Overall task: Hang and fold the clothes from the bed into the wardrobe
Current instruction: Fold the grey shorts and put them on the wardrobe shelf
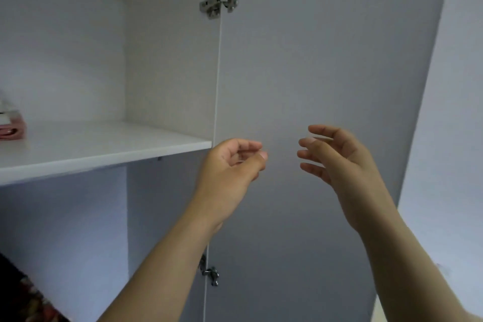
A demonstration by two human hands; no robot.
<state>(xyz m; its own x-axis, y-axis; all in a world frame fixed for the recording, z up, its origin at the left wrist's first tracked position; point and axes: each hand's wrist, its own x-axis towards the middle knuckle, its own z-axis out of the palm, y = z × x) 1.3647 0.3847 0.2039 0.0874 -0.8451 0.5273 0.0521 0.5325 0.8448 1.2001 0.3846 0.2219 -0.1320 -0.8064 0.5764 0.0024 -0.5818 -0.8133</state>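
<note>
The white wardrobe stands open in front of me, its shelf [104, 146] running across the left half. Folded pink clothes [11, 129] lie at the shelf's far left edge. My left hand [230, 167] is raised just right of the shelf's front corner, fingers loosely curled, holding nothing. My right hand [337, 162] is raised beside it in front of the open door [326, 60], fingers relaxed and slightly bent, also empty. The two hands are apart and touch nothing.
The open door hangs on an upper metal hinge [219, 1] and a lower hinge [210, 270]. A dark patterned fabric [28, 298] shows at the bottom left under the shelf. A pale wall [449, 138] lies right of the door.
</note>
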